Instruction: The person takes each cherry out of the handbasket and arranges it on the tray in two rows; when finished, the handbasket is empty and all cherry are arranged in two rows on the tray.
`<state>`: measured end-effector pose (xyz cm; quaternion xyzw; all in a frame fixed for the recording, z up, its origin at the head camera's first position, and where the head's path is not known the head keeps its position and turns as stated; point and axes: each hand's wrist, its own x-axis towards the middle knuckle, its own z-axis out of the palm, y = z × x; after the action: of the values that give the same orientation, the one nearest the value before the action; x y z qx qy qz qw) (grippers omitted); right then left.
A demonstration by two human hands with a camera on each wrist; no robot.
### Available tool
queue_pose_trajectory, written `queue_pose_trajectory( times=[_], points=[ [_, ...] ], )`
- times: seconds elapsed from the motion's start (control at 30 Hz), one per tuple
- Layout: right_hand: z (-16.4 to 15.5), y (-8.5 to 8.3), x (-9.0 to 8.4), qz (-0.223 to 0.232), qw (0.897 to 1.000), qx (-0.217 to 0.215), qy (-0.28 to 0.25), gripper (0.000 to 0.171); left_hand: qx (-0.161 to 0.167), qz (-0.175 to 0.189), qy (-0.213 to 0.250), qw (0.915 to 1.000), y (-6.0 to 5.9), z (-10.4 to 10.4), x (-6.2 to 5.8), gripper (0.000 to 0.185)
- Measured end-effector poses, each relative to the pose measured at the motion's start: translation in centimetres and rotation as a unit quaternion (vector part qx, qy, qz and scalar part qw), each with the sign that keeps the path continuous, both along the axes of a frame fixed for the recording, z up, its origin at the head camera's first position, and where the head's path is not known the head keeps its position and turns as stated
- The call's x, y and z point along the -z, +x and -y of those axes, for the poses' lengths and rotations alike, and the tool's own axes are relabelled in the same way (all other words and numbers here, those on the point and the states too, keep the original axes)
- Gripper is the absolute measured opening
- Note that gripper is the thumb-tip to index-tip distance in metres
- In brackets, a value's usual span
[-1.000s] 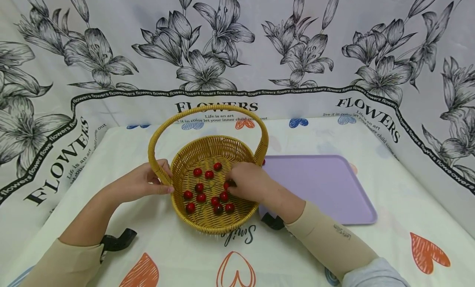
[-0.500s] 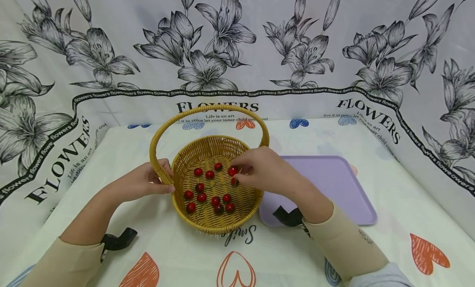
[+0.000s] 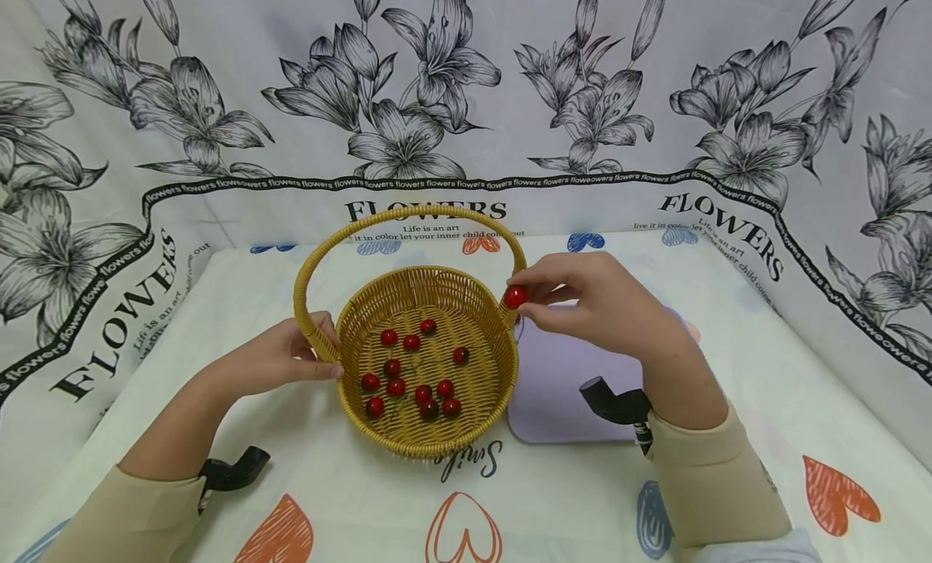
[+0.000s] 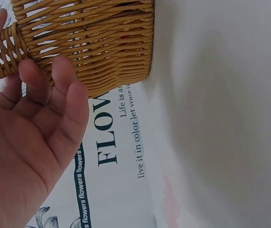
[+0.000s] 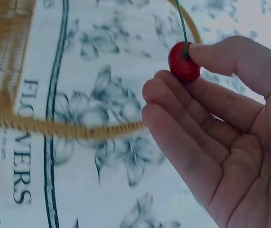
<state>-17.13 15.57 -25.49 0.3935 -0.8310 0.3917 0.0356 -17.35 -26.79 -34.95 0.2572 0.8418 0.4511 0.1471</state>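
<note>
Your right hand [image 3: 604, 304] pinches one red cherry [image 3: 516, 296] between thumb and fingertips, holding it in the air just beside the right end of the basket handle [image 3: 408, 219], over the near edge of the lilac tray [image 3: 582, 385]; the right wrist view shows its green stem rising past the thumb. Your left hand [image 3: 280, 357] rests against the left side of the wicker basket [image 3: 425, 433], where the handle meets the rim, thumb and fingers lightly curled around the handle's base.

Eleven red cherries [image 3: 411, 373] lie on the basket floor, most clustered toward the near left, one [image 3: 460, 354] apart at the right. One basket, one tray, both on the tablecloth [image 3: 764, 401], the tray touching the basket's right side.

Backdrop lettering reads "FLOWERS" [image 3: 425, 209] in bold, with "Life is an art" and "live it in color let your inner child come out" beneath; a black ribbon band repeats "flowers". Script on the cloth below the basket begins "Smil" [image 3: 473, 462]. Three outlined or filled orange hearts [image 3: 840, 490] show along the cloth's near edge.
</note>
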Motion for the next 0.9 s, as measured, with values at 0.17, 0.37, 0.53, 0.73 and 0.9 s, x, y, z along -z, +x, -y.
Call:
queue_pose_trajectory(
  times=[0.17, 0.37, 0.53, 0.73, 0.9],
  points=[
    [-2.4, -1.1, -0.2, 0.03, 0.998, 0.051, 0.007, 0.024, -0.002, 0.0, -0.004, 1.0, 0.0, 0.0, -0.1, 0.025],
    [-4.6, -4.3, 1.4, 0.102, 0.987, 0.12, 0.043, 0.023, -0.003, 0.0, -0.008, 1.0, 0.0, -0.1, -0.2, 0.025],
    [-5.3, -7.5, 4.3, 0.157, 0.972, 0.148, 0.093, 0.023, 0.0, 0.0, -0.004, 1.0, 0.0, -0.1, -0.1, 0.024],
    [-4.8, -9.6, 7.3, 0.179, 0.961, 0.163, 0.131, 0.024, 0.004, 0.003, -0.001, 1.0, 0.1, -0.1, -0.1, 0.023],
    [-3.9, -10.4, 9.2, 0.175, 0.96, 0.148, 0.16, 0.024, 0.001, 0.004, -0.006, 1.0, 0.1, 0.0, -0.1, 0.024]
  ],
)
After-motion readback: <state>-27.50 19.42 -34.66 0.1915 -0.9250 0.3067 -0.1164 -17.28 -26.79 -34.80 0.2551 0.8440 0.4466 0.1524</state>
